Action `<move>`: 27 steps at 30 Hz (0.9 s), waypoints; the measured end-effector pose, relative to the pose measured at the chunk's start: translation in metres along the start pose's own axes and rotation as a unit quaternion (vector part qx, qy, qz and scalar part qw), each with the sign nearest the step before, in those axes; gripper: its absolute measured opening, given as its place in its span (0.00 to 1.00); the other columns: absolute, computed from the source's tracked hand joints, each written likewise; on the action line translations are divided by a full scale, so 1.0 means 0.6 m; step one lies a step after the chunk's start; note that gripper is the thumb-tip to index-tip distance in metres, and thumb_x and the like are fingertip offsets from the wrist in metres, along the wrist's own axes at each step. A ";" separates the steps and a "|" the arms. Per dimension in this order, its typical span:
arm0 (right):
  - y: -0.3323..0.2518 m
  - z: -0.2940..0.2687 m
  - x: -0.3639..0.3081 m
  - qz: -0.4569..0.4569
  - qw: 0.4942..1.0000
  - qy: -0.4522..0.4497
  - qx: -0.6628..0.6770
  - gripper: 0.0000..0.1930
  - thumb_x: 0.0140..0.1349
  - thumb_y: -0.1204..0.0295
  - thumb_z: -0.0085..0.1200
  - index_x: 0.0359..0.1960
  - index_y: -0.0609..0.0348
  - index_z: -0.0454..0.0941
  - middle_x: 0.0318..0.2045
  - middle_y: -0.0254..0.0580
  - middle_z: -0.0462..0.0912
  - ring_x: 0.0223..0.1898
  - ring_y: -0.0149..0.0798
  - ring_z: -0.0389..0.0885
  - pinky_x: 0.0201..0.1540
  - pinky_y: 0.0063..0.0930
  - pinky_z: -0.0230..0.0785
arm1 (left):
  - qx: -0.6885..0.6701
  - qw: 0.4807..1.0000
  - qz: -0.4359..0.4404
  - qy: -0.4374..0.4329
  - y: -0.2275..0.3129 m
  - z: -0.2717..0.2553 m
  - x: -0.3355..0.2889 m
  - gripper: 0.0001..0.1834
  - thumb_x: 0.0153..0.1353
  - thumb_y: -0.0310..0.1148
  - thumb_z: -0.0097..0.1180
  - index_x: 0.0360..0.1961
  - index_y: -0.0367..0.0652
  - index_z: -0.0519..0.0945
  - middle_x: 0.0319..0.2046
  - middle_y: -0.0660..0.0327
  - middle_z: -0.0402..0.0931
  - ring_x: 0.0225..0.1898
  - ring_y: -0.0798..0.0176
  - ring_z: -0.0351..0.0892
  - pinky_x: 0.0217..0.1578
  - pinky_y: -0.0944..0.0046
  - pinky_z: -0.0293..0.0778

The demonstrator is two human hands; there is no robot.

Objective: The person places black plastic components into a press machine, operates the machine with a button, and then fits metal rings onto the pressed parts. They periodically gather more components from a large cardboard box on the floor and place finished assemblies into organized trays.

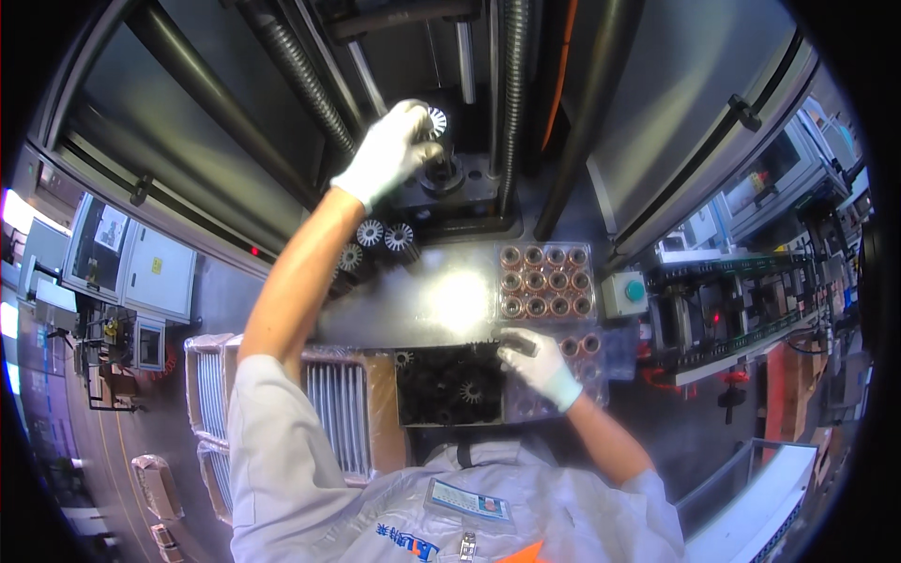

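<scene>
My left hand [394, 150], in a white glove, is closed on a slotted metal core [436, 122] with a bright toothed end face. It holds the core just above the round fixture [441, 176] of a press; the fingers hide part of the core. Low on the right, my white-gloved right hand [538, 364] has curled fingers. It hovers where a black box [441, 380] of dark slotted parts meets a clear plastic tray [526, 405]. Something dark shows between its fingers, too small to name.
Several slotted cores [399, 236] stand on the metal table [404, 314], left of the fixture. Copper-coloured rings fill another clear tray [547, 281] on the right, beside a box with a green button [634, 290]. Cartons of metal rods [338, 418] sit lower left. Pillars and hoses [514, 94] flank the press.
</scene>
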State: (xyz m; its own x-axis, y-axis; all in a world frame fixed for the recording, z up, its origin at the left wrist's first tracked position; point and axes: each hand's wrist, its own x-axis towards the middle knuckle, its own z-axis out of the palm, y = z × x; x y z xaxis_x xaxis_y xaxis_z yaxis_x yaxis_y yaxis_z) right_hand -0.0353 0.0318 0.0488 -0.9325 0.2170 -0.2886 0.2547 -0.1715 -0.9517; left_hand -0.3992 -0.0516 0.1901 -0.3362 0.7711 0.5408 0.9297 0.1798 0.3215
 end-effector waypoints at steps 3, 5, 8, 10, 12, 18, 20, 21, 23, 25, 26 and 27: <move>-0.002 -0.002 0.005 -0.008 0.999 0.004 0.053 0.16 0.69 0.79 0.55 0.57 0.64 0.79 0.37 0.31 0.82 0.33 0.23 0.80 0.39 0.17 0.75 | 0.044 0.997 -0.062 -0.028 -0.016 -0.002 0.026 0.20 0.50 0.32 0.74 0.36 0.35 0.75 0.36 0.50 0.79 0.36 0.50 0.78 0.40 0.56 0.75; -0.018 -0.008 0.006 -0.020 0.994 0.037 0.102 0.16 0.69 0.78 0.56 0.58 0.64 0.78 0.38 0.32 0.83 0.33 0.23 0.81 0.38 0.17 0.75 | 0.042 0.995 -0.084 -0.028 -0.002 0.025 0.043 0.19 0.48 0.32 0.75 0.34 0.34 0.76 0.32 0.49 0.79 0.35 0.51 0.80 0.38 0.56 0.74; -0.028 -0.022 0.005 -0.042 0.986 0.091 0.131 0.17 0.69 0.77 0.57 0.58 0.65 0.77 0.40 0.33 0.84 0.33 0.24 0.82 0.37 0.16 0.75 | 0.028 0.985 -0.145 -0.089 0.009 0.075 0.033 0.19 0.46 0.33 0.74 0.36 0.37 0.81 0.36 0.47 0.82 0.41 0.47 0.82 0.42 0.53 0.76; -0.028 -0.011 0.013 -0.055 0.984 0.097 0.140 0.18 0.69 0.77 0.57 0.59 0.66 0.77 0.42 0.34 0.84 0.35 0.24 0.82 0.37 0.17 0.75 | 0.115 0.975 -0.162 -0.097 -0.009 0.106 -0.016 0.19 0.46 0.36 0.74 0.40 0.41 0.85 0.38 0.47 0.83 0.46 0.45 0.83 0.48 0.51 0.77; -0.026 -0.001 0.021 -0.078 0.984 0.089 0.133 0.19 0.69 0.78 0.57 0.60 0.67 0.77 0.42 0.36 0.85 0.37 0.24 0.81 0.40 0.18 0.74 | 0.122 0.968 -0.205 -0.082 -0.021 0.099 -0.048 0.19 0.50 0.38 0.72 0.44 0.43 0.85 0.45 0.48 0.82 0.49 0.46 0.82 0.51 0.51 0.76; -0.056 -0.021 0.011 -0.096 0.991 0.091 0.000 0.19 0.68 0.75 0.59 0.59 0.68 0.78 0.43 0.38 0.86 0.36 0.24 0.80 0.44 0.19 0.74 | 0.041 0.949 -0.295 -0.108 0.121 -0.048 -0.164 0.23 0.62 0.43 0.65 0.55 0.44 0.82 0.52 0.48 0.82 0.52 0.47 0.82 0.52 0.53 0.78; -0.040 -0.035 0.029 -0.064 0.995 0.083 -0.002 0.18 0.68 0.77 0.58 0.59 0.68 0.78 0.41 0.37 0.86 0.34 0.24 0.80 0.41 0.19 0.75 | 0.007 0.901 -0.393 -0.182 0.153 -0.102 -0.268 0.22 0.63 0.43 0.63 0.55 0.43 0.82 0.46 0.51 0.85 0.49 0.49 0.85 0.52 0.55 0.78; -0.039 -0.034 0.040 -0.068 0.995 0.070 -0.020 0.17 0.69 0.77 0.58 0.59 0.68 0.79 0.41 0.36 0.86 0.34 0.23 0.80 0.40 0.18 0.75 | 0.081 0.899 -0.374 -0.213 0.144 -0.114 -0.354 0.22 0.63 0.43 0.63 0.54 0.43 0.82 0.43 0.52 0.86 0.47 0.51 0.86 0.51 0.56 0.78; -0.050 -0.010 0.064 -0.051 0.998 0.042 -0.012 0.18 0.69 0.76 0.59 0.59 0.68 0.79 0.41 0.35 0.85 0.33 0.22 0.80 0.40 0.17 0.75 | 0.049 0.824 -0.499 -0.262 0.135 -0.111 -0.535 0.23 0.60 0.44 0.65 0.53 0.43 0.84 0.44 0.51 0.86 0.47 0.53 0.87 0.51 0.57 0.79; -0.071 0.012 0.087 -0.075 0.997 0.022 -0.026 0.18 0.69 0.75 0.59 0.59 0.67 0.79 0.40 0.35 0.85 0.34 0.21 0.80 0.38 0.17 0.75 | 0.058 0.814 -0.531 -0.227 0.140 -0.078 -0.648 0.25 0.59 0.44 0.62 0.56 0.45 0.82 0.45 0.49 0.85 0.48 0.48 0.84 0.54 0.52 0.77; -0.087 0.019 0.095 -0.076 0.996 0.028 -0.040 0.18 0.69 0.75 0.58 0.59 0.68 0.78 0.40 0.35 0.85 0.34 0.22 0.80 0.38 0.17 0.75 | 0.084 0.825 -0.522 -0.197 0.142 -0.053 -0.668 0.27 0.58 0.43 0.63 0.57 0.44 0.81 0.47 0.48 0.84 0.50 0.46 0.83 0.54 0.51 0.76; -0.099 0.028 0.108 -0.078 0.995 0.031 -0.053 0.18 0.70 0.74 0.57 0.59 0.68 0.78 0.40 0.35 0.85 0.34 0.22 0.80 0.38 0.17 0.75 | 0.122 0.825 -0.520 -0.185 0.141 -0.033 -0.684 0.29 0.56 0.42 0.63 0.59 0.45 0.80 0.50 0.48 0.83 0.52 0.45 0.81 0.54 0.50 0.76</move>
State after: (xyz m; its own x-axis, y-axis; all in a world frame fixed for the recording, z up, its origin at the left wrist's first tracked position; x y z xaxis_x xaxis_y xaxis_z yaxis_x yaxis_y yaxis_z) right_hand -0.1149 0.0400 0.0883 -0.9461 0.2921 -0.1396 0.1368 -0.0300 -0.9901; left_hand -0.1853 -0.3647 0.0107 -0.9442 0.2476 -0.2174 0.1849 0.9442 0.2725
